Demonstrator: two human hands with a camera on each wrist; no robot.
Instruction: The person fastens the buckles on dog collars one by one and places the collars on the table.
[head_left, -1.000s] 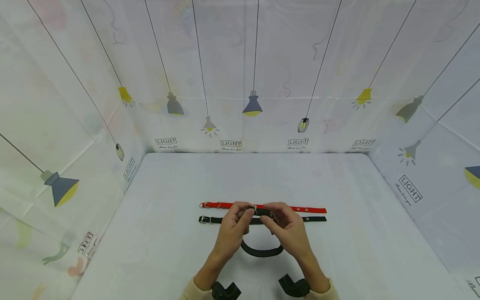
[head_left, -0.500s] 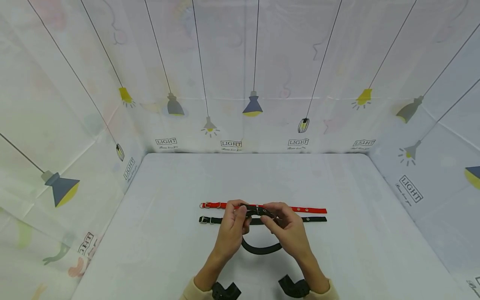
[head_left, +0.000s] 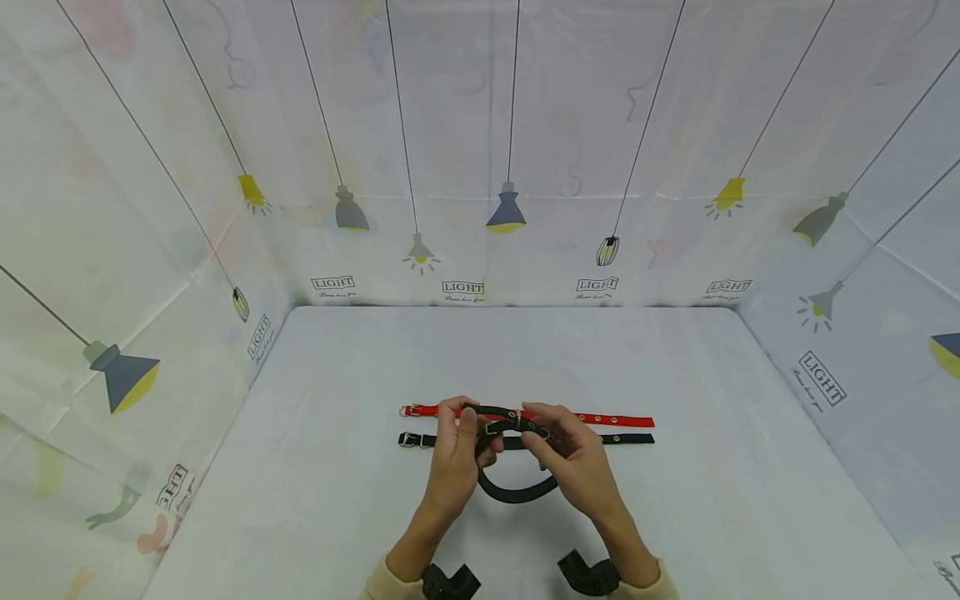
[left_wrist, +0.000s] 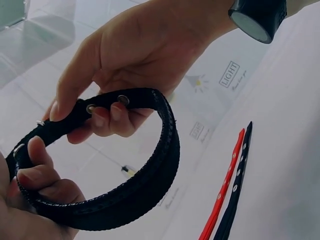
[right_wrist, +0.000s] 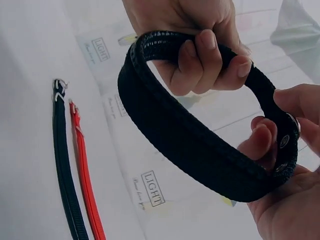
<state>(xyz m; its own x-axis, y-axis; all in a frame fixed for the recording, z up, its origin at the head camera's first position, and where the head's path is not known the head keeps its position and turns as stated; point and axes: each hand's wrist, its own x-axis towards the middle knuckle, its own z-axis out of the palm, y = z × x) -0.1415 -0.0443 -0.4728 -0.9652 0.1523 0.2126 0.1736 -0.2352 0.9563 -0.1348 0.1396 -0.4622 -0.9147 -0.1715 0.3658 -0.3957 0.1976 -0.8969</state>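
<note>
Between both hands a black collar (head_left: pixel 517 495) is held up, bent into a ring above the table, its thick padded band hanging toward the person. My left hand (head_left: pixel 452 467) pinches the strap at the ring's left, thumb on top, close to a metal buckle. On the other side my right hand (head_left: pixel 579 460) grips the overlapping strap between thumb and fingers. Metal eyelets show near the right fingers in the left wrist view, where the collar (left_wrist: pixel 172 160) makes a full loop. Fingers cover part of the strap in the right wrist view of the collar (right_wrist: pixel 185 142).
Beyond the hands a red collar (head_left: pixel 615 420) lies flat and straight on the white table (head_left: pixel 337 500). Parallel and nearer lies a second black collar (head_left: pixel 630 438). Their buckles point left, and their middles are partly hidden by the hands. A lamp-printed sheet (head_left: pixel 450 125) encloses the table.
My left hand has shifted a little left along the strap, and more black strap shows between the hands. The hanging loop sits slightly higher and further left. The right hand stays nearly in place.
</note>
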